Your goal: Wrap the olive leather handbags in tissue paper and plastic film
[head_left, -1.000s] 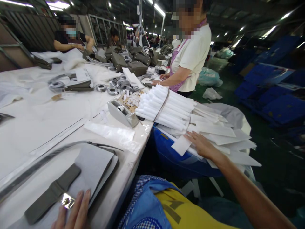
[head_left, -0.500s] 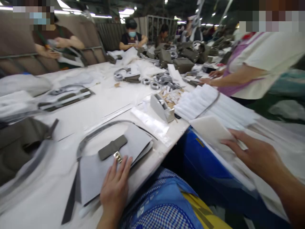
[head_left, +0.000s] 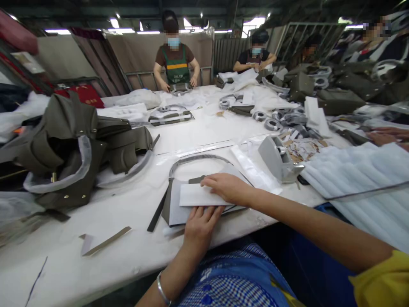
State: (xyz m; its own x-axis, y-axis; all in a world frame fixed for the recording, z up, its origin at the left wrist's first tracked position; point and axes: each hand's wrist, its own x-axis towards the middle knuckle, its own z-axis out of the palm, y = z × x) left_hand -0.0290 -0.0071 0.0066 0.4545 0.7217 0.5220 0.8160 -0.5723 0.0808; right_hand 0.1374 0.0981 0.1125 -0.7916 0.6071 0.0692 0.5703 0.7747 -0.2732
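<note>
A handbag (head_left: 175,215) lies flat on the table in front of me, its body covered with pale grey sheeting and its wrapped handle (head_left: 201,158) arching away from me. Across its flap rests a white foam sheet (head_left: 194,195), which hides the clasp. My right hand (head_left: 226,187) grips this sheet from above with bent fingers. Just below, my left hand (head_left: 203,224) lies with fingers stretched out on the bag, fingertips by the sheet's near edge. A dark strap (head_left: 156,212) sticks out at the bag's left side.
Olive bags (head_left: 73,153) are heaped at the left. A grey tape dispenser (head_left: 276,160) stands beyond the bag, near a stack of white foam sheets (head_left: 361,170) on the right. A folded strip (head_left: 105,243) lies at front left. Co-workers (head_left: 177,64) stand across the table (head_left: 128,204).
My right hand has brought the white foam sheet from the stack at the right onto the bag. The left hand stays on the bag. My view has turned left.
</note>
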